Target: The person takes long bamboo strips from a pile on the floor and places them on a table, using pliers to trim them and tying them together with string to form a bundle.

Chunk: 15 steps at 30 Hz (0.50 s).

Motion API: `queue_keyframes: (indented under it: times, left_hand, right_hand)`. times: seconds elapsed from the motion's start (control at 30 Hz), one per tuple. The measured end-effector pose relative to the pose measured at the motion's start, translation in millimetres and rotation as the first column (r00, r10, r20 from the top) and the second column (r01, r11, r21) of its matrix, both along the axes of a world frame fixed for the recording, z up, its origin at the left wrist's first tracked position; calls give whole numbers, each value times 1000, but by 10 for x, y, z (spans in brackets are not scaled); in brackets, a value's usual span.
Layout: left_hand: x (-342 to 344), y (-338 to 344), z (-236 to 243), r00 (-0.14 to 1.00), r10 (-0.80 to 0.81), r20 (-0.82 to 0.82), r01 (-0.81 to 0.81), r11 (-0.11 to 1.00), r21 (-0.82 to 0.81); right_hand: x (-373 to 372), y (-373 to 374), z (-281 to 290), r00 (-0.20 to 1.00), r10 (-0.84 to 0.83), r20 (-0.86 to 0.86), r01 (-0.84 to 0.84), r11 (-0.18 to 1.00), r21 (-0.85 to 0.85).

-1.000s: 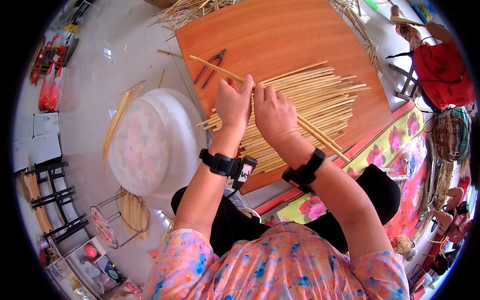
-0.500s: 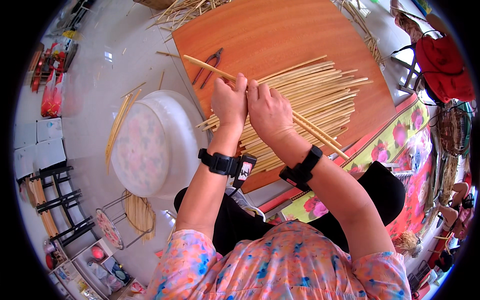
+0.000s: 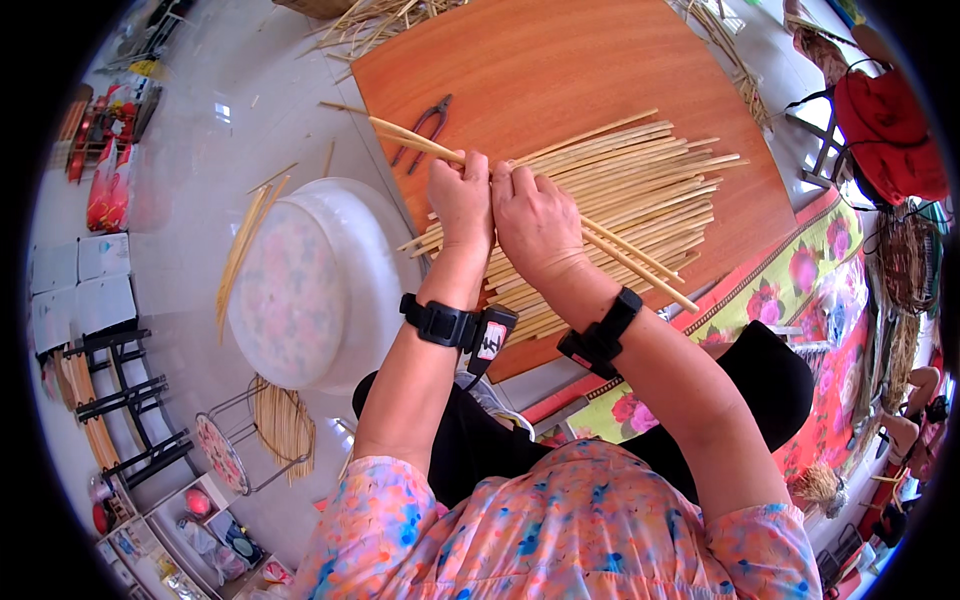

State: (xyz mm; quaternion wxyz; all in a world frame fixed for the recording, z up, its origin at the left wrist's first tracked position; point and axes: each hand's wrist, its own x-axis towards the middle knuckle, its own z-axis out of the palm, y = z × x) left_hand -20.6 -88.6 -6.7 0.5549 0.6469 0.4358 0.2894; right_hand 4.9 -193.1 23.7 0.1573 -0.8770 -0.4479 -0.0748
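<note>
Over the tabletop, sticks are being held by the curled fingers of the left hand and right hand.

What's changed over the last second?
Both hands, the left hand and right hand, have shifted slightly left relative to the table, and the held sticks moved with them, the left end reaching a bit further past the pliers-like tool. Nothing visibly taken up or let go; both hands stay closed on the sticks. The stick pile, tool and table look unchanged.
</note>
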Motion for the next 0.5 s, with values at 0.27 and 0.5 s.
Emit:
queue_keyframes:
  times: [0.27, 0.5]
  left_hand:
    - [-115, 599, 59, 988, -51, -146, 39, 996, -83]
    - [62, 1522, -637, 761, -92, -642, 535, 649, 541]
  right_hand:
    - [306, 10, -83, 990, -130, -55, 131, 991, 8]
    - [461, -73, -47, 928, -229, -292, 244, 970, 14]
